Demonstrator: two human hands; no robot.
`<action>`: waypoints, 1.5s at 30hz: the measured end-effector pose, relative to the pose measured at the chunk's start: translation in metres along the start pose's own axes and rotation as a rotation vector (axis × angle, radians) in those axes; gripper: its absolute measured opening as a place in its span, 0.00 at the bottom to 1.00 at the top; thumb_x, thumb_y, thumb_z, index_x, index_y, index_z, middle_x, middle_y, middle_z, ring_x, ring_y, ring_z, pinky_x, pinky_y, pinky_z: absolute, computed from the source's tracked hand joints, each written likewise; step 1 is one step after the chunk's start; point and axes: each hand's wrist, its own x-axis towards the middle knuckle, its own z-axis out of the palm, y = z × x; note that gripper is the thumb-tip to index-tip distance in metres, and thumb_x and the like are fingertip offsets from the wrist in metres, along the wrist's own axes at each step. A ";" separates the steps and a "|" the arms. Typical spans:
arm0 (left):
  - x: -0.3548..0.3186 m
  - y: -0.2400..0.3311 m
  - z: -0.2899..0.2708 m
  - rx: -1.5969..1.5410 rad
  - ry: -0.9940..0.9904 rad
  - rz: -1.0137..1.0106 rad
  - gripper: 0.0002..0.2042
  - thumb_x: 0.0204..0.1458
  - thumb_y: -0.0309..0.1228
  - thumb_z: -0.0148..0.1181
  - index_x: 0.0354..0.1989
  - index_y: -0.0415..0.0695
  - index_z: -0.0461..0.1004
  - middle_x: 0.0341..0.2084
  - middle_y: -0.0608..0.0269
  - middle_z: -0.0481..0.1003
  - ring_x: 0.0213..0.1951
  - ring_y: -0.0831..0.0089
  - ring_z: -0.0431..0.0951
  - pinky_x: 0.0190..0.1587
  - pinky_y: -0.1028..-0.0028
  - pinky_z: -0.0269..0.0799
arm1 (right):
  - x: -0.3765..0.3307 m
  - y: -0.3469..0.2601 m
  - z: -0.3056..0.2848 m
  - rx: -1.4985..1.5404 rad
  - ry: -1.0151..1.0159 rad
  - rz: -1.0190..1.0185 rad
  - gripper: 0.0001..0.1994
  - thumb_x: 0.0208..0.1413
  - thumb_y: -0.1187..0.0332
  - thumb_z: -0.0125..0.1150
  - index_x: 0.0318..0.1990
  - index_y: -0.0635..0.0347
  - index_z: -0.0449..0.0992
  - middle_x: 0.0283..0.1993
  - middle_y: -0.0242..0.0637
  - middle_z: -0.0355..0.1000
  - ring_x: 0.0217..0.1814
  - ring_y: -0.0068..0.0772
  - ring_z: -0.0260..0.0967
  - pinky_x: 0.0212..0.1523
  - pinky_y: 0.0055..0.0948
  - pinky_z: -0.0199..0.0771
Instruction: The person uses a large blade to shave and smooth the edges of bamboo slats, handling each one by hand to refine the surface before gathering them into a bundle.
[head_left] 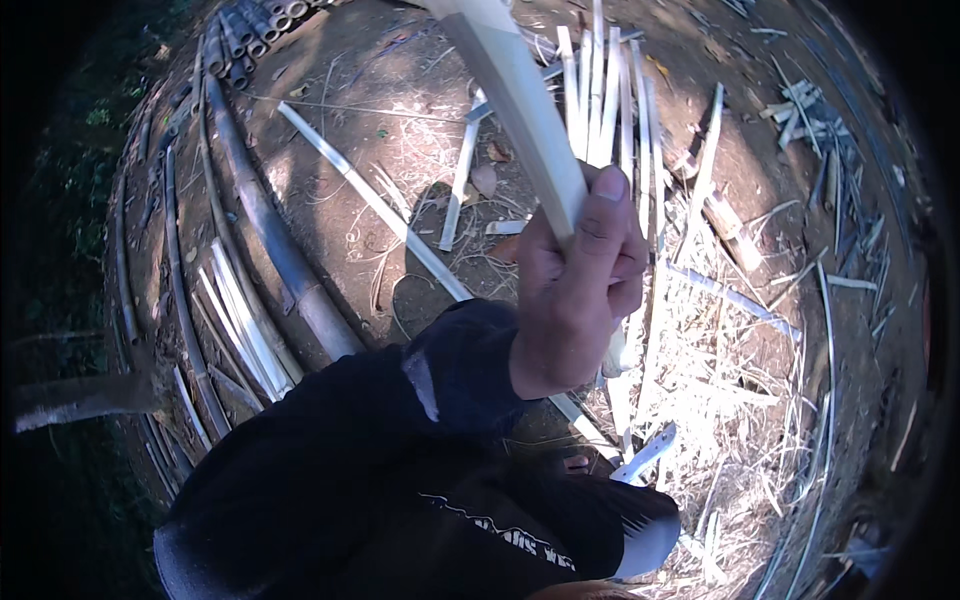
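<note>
My left hand is closed round a pale, flat bamboo strip, with the thumb pressed along its near end. The strip rises up and leftward, close to the camera, and runs out of the top of the picture. Its left side is shaded and its right side is bright. The dark sleeve of my left arm comes in from the lower left. My right hand does not show. Below the left hand, another long split strip crosses the ground diagonally, partly hidden behind the arm.
Several split strips lie beyond the hand. To the left are a thick dark bamboo pole, thinner poles and a white strip bundle. Cut bamboo tubes are stacked at the far left. Shavings cover the sunlit ground at right.
</note>
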 end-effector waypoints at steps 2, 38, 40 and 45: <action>0.004 -0.015 0.007 -0.028 -0.025 -0.049 0.17 0.67 0.45 0.42 0.29 0.48 0.59 0.13 0.71 0.54 0.10 0.82 0.53 0.13 0.79 0.52 | -0.016 0.018 -0.010 0.036 0.012 0.090 0.25 0.54 0.51 0.65 0.43 0.69 0.72 0.43 0.50 0.74 0.41 0.39 0.74 0.37 0.36 0.72; 0.027 -0.240 0.193 -0.132 -0.380 -0.376 0.37 0.58 0.65 0.40 0.46 0.35 0.57 0.29 0.56 0.63 0.25 0.73 0.71 0.33 0.70 0.71 | -0.099 -0.091 -0.223 0.339 0.238 -0.018 0.10 0.47 0.71 0.71 0.33 0.65 0.76 0.27 0.32 0.74 0.28 0.20 0.68 0.32 0.24 0.68; 0.043 -0.268 0.168 0.090 -0.421 -0.168 0.34 0.59 0.62 0.46 0.47 0.35 0.57 0.32 0.54 0.63 0.40 0.65 0.71 0.46 0.63 0.67 | -0.101 -0.081 -0.226 0.323 0.268 0.024 0.09 0.48 0.71 0.70 0.32 0.65 0.76 0.26 0.32 0.74 0.27 0.20 0.67 0.30 0.24 0.68; 0.121 -0.392 0.074 1.136 -0.081 -0.059 0.32 0.48 0.47 0.67 0.48 0.35 0.58 0.47 0.43 0.62 0.52 0.51 0.64 0.54 0.55 0.61 | -0.112 -0.066 -0.236 0.317 0.363 0.125 0.09 0.48 0.72 0.68 0.34 0.66 0.76 0.27 0.33 0.74 0.28 0.20 0.68 0.30 0.24 0.68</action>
